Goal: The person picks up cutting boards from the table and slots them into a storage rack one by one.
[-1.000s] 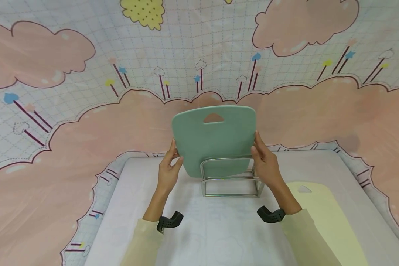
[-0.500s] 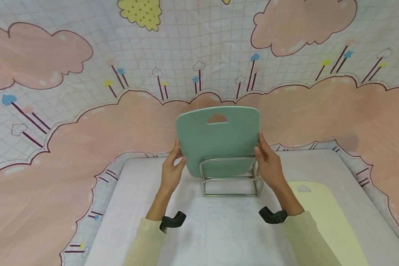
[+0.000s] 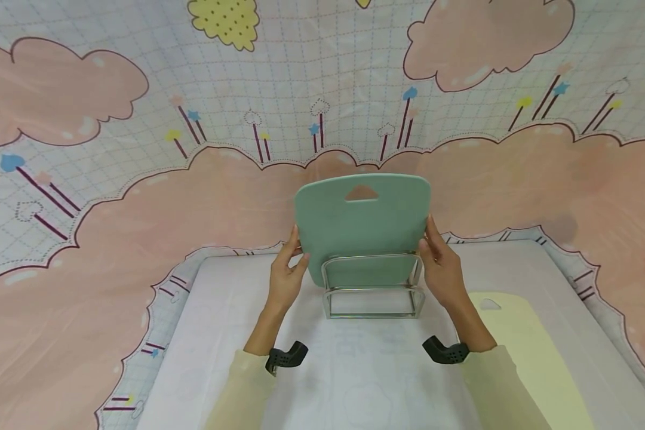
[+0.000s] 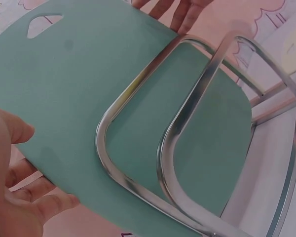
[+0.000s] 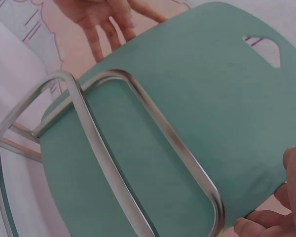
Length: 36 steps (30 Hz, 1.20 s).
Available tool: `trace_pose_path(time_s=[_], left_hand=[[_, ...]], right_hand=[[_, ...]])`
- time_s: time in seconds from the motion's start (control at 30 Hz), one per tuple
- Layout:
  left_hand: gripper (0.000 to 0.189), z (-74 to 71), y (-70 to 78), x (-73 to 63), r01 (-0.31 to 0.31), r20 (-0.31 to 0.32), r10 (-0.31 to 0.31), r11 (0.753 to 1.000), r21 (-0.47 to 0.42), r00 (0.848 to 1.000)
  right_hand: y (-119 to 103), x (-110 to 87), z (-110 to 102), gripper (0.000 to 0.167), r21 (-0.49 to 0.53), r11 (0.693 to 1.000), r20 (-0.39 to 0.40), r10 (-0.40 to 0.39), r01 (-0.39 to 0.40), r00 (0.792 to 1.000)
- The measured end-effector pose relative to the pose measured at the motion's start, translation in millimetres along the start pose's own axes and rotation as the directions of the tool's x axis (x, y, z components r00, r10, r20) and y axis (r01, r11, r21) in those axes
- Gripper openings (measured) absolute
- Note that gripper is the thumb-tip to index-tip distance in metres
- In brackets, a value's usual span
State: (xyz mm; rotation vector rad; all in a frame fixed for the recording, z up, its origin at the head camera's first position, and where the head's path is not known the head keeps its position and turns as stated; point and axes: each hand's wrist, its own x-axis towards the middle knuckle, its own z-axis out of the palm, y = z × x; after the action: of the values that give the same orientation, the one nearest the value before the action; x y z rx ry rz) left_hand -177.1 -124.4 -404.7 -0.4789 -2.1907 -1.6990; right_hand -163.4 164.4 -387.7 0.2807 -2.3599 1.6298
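A green cutting board [image 3: 362, 224] with a handle hole near its top edge stands almost upright at a metal rack [image 3: 371, 315]. My left hand [image 3: 287, 279] holds its left edge, thumb on the near face and fingers behind. On the opposite edge my right hand [image 3: 443, 272] grips in the same way, beside the rack's right end. Seen from the left wrist, the board [image 4: 64, 98] passes behind two bent steel bars of the rack [image 4: 103, 140]. Whether its lower edge touches the rack's base or the table is unclear.
A pale yellow cutting board [image 3: 527, 340] lies flat on the white table [image 3: 376, 370] at the right, partly under my right forearm. Behind the table hangs a cloth [image 3: 516, 185] printed with pink clouds.
The green cutting board has shifted to the right behind the rack's front bars, and both hands have moved right with it. The rack and yellow board stay in place.
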Motion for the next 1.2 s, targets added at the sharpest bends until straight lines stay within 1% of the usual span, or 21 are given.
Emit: trace_pose_path(time_s=[0.1, 0.23, 0.3, 0.5, 0.6, 0.83, 0.87, 1.07, 1.1, 1.2], left_hand=[[0.06, 2.1, -1.7, 0.9, -0.009, 0.007, 0.009, 1.0, 0.001, 1.0], [0.06, 4.1, -2.8, 1.4, -0.002, 0.019, 0.002, 1.0, 0.003, 1.0], [0.06, 4.8, -2.4, 1.2, 0.004, 0.027, -0.004, 1.0, 0.007, 1.0], [0.06, 6.5, -2.6, 1.3, 0.014, 0.043, -0.014, 1.0, 0.0, 0.999], [0.06, 6.9, -2.5, 2.1, 0.014, 0.044, -0.014, 1.0, 0.0, 0.999], [0.06, 9.1, -3.9, 4.5, -0.01, 0.04, 0.01, 1.0, 0.012, 0.999], [0.061, 9.8, -8.5, 4.9, -0.015, 0.039, 0.015, 1.0, 0.017, 0.999], [0.063, 12.5, -5.4, 7.7, 0.028, 0.059, -0.03, 0.999, 0.026, 0.998], [0.062, 12.9, -0.7, 8.3, 0.04, 0.062, -0.042, 0.999, 0.023, 0.997], [0.062, 15.3, -1.1, 10.4, 0.036, 0.066, -0.038, 0.999, 0.03, 0.997]], right_hand=[[-0.9, -0.7, -1.7, 0.054, 0.0, 1.0, -0.01, 0.014, -0.014, 1.0], [2.1, -0.8, -3.6, 0.054, -0.003, 1.0, -0.012, 0.031, -0.031, 0.999], [8.1, 0.2, -4.2, 0.055, 0.0, 0.999, -0.011, 0.036, -0.036, 0.999], [39.4, 5.7, -4.7, 0.055, -0.001, 0.999, -0.022, 0.046, -0.046, 0.999], [47.8, 6.5, -3.8, 0.056, -0.006, 0.999, -0.026, 0.046, -0.046, 0.999], [50.9, 5.3, -3.8, 0.057, -0.017, 0.999, -0.035, 0.031, -0.032, 0.999], [50.9, 5.1, -4.2, 0.057, -0.02, 0.999, -0.037, 0.029, -0.029, 0.999], [50.7, 5.4, -7.4, 0.057, -0.032, 0.999, -0.05, 0.027, -0.029, 0.998], [50.7, 5.4, -7.8, 0.057, -0.031, 0.999, -0.051, 0.03, -0.032, 0.998], [50.8, 5.0, -9.4, 0.058, -0.011, 0.999, -0.048, 0.041, -0.041, 0.998]])
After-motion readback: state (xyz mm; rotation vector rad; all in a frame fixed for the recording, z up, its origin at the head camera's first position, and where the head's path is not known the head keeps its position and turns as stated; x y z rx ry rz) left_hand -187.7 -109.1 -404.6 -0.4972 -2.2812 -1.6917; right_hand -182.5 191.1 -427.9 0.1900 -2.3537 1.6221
